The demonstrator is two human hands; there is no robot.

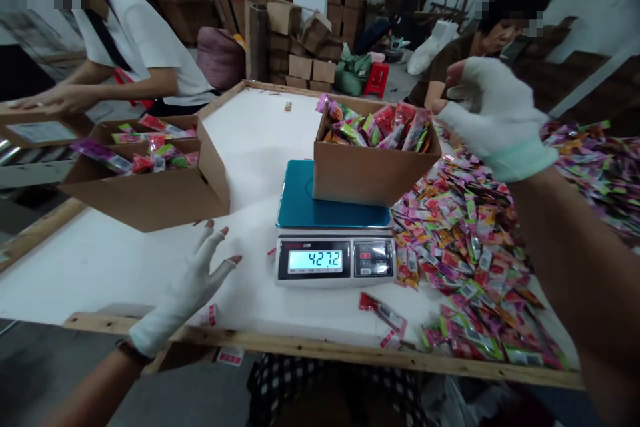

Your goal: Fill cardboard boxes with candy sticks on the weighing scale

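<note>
While the filled carton [367, 173] sits on the blue pan [299, 197] of the scale [352, 259], back from the middle of the front edge of the table [250, 147], we do best to keep our weight off it so that the display [316, 260] can settle; it seems to show 427.2. Our gloved left hand [193, 280] is open, fingers spread and holding nothing, between the table's front edge and the second carton [160, 200] by the left edge. Our gloved right hand [493, 103] is at the filled carton's right side, fingers bent and thumb apart, with nothing we can make out in its hold; we cannot tell whether a fingertip brushes the packets [377, 128]. Because the carton overhangs the pan's right edge, we judge it safer nearer the pan's middle, clear of the heap [465, 240] that spreads to the table's front right corner, since leaning there could spoil the reading. With packets sticking up above the rim, light fingertips and one packet at a time suit us best.
</note>
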